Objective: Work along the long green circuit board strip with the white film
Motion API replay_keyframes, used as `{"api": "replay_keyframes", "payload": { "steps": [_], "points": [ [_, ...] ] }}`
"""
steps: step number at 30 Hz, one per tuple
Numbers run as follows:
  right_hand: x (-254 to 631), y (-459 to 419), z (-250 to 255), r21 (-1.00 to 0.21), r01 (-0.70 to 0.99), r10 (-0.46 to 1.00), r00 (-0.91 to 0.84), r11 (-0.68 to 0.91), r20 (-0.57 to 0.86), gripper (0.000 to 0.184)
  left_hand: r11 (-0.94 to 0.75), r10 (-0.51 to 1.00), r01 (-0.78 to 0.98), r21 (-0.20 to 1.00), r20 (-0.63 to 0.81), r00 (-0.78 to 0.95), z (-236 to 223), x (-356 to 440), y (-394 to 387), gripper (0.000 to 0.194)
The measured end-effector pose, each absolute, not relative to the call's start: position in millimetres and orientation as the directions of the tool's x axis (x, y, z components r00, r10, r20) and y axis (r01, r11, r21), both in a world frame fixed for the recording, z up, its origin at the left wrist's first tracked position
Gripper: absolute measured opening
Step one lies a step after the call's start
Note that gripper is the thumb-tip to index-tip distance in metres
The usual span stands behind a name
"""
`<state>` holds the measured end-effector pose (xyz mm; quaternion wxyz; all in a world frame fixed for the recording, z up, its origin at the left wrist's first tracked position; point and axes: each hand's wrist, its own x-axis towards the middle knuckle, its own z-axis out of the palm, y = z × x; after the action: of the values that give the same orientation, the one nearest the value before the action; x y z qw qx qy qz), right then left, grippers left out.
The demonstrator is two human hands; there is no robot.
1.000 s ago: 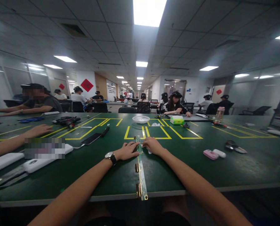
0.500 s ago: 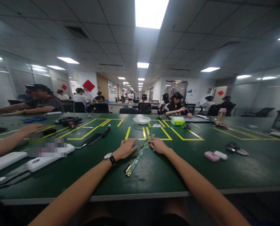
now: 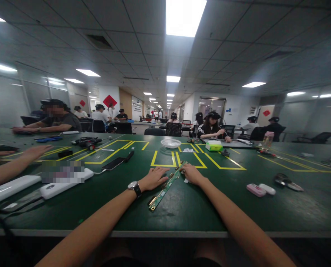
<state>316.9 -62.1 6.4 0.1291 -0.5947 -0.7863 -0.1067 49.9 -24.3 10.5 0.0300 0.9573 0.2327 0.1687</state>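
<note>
A long, narrow green circuit board (image 3: 165,190) with gold-coloured parts along its left edge lies slantwise on the table in front of me. My left hand (image 3: 153,178), with a watch at its wrist, rests open and palm down, its fingers stretched toward the board's left edge. At the board's far end, my right hand (image 3: 192,174) has its fingers curled onto the board, and the fingertips are partly hidden. A small white scrap (image 3: 186,181) shows beside the right palm.
Yellow tape outlines (image 3: 165,165) mark the green table (image 3: 182,218). Beyond stand a white dish (image 3: 171,143) and a green box (image 3: 214,145). A pink case (image 3: 255,190) lies right. White power banks (image 3: 66,185), a phone (image 3: 113,164) and another person's hand (image 3: 34,152) are left.
The view has shifted a little to the left. The board's near end has moved slightly left against the table. The white scrap by my right palm has come into sight.
</note>
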Motion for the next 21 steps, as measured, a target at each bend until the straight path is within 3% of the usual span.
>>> {"api": "replay_keyframes", "payload": {
  "steps": [17,21],
  "points": [
    [319.4,-62.5,1.1,0.016,0.954,0.933,-0.296,0.299,0.207,0.053,-0.898,0.441,0.420,0.134,0.266,0.857,7.6,51.9,-26.1,0.042],
    [318.1,-63.3,1.6,0.002,0.950,0.919,-0.304,0.313,0.250,0.058,-0.904,0.426,0.399,0.153,0.235,0.874,7.9,51.6,-25.6,0.041]
  ]
}}
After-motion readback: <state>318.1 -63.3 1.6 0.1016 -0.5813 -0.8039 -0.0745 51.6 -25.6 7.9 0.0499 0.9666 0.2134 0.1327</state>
